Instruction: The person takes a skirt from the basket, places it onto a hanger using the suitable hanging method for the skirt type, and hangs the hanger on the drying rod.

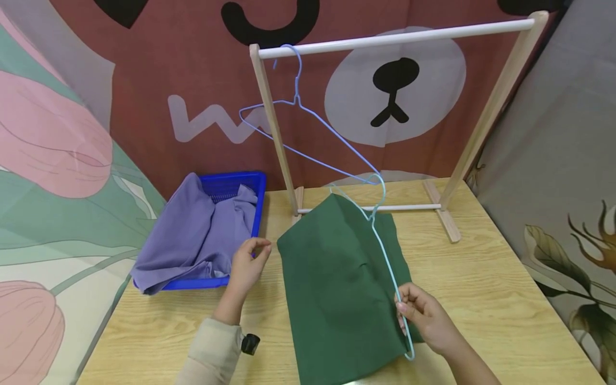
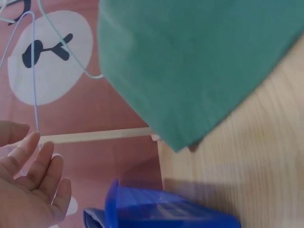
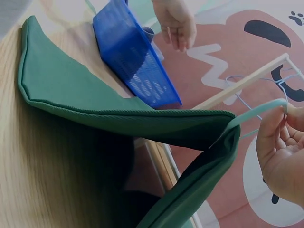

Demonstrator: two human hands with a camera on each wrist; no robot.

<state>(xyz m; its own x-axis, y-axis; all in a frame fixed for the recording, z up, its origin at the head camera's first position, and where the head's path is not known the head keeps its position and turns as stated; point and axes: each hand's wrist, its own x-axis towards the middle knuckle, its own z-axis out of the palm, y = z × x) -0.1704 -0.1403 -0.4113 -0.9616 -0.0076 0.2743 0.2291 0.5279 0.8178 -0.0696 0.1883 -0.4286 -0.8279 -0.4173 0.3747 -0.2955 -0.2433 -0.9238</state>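
In the head view my right hand [image 1: 425, 315] pinches the lower right arm of a light teal clothes hanger [image 1: 385, 251]. A dark green cloth [image 1: 332, 278] hangs folded over that hanger, its lower part close to the table. The right wrist view shows the fold of the green cloth [image 3: 118, 116] over the bar, beside the pinching right hand [image 3: 282, 152]. My left hand [image 1: 249, 264] holds nothing and hovers between the cloth and a blue basket [image 1: 260, 214]. Its fingers [image 2: 42, 171] are relaxed, apart from the cloth, in the left wrist view.
A blue-violet hanger [image 1: 332, 128] hangs from the white rail [image 1: 394, 38] of a small wooden rack behind the cloth. Purple cloth [image 1: 192, 230] lies in the basket at left and drapes over its edge. The wooden table [image 1: 481, 305] extends to the right.
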